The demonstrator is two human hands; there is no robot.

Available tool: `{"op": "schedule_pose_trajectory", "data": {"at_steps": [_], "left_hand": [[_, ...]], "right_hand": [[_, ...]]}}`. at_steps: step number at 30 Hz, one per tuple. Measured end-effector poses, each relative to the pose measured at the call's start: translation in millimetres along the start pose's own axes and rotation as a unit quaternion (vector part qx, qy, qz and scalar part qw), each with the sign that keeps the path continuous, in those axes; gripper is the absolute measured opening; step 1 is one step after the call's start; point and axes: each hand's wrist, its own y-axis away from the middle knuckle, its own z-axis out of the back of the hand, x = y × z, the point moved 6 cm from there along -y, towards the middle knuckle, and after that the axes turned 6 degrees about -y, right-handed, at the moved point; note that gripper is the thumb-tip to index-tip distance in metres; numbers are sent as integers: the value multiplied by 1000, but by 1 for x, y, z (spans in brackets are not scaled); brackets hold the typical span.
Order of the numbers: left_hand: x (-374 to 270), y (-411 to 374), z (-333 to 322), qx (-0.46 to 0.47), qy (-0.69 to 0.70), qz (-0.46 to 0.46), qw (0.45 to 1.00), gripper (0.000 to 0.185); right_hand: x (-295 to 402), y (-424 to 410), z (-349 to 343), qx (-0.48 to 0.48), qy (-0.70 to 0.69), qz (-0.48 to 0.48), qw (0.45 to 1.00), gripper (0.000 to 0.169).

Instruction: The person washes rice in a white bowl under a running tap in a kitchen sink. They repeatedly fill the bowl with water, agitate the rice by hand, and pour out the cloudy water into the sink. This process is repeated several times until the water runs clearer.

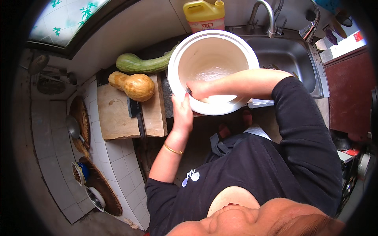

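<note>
A large white round tub (174, 66) with some water in its bottom stands tilted at the sink's left edge. My left hand (182, 113) grips its near left rim, thumb up on the rim and fingers hidden on the outside. My right hand (198, 90) reaches inside, against the near left inner wall, closed around something dark that shows only as a small edge; what it is, I cannot tell. To the left, a long green squash (141, 64) lies behind a tan butternut-shaped squash (137, 87) on a wooden cutting board (115, 118), beside a cleaver (138, 116).
The stainless steel sink (283, 53) with its curved faucet (264, 11) is at the right. A yellow detergent jug (203, 14) stands behind the tub. Low at the left are a ladle (73, 127), a can (79, 173) and a metal bowl (96, 198).
</note>
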Motion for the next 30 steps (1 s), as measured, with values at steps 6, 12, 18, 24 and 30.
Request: {"op": "schedule_pose_trajectory", "data": {"at_steps": [6,12,18,24,30], "left_hand": [[-19,-104,12,23,-213,-116,970,55],[-27,-91,9,-10,-247,-135,959,50],[-25,-90,13,-35,-232,-108,966,50],[-24,-89,12,-28,-222,-105,969,50],[-20,-92,13,-30,-199,-112,973,50]], "right_hand": [[-1,-18,14,-104,-83,-11,991,44],[-48,-44,76,-377,-531,-180,737,43],[-14,-34,68,-248,-243,-91,933,59],[-54,-30,83,-404,-585,-190,677,41],[-18,-46,73,-286,-343,-41,894,28]]}}
